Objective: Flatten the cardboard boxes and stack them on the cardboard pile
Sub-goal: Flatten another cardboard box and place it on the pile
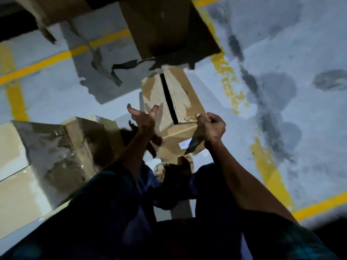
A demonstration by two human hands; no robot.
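Both arms reach forward, left hand point(145, 119) fingers spread, right hand point(212, 126) curled in a pinching grip

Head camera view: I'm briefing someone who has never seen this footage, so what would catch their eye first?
First, the small cardboard box at centre, its top seam showing as a dark slit; the right hand pinches its near right corner while the left hand is spread open beside its left side. Next, the yellow floor lines crossing the grey floor, and a larger opened box lying at the top.
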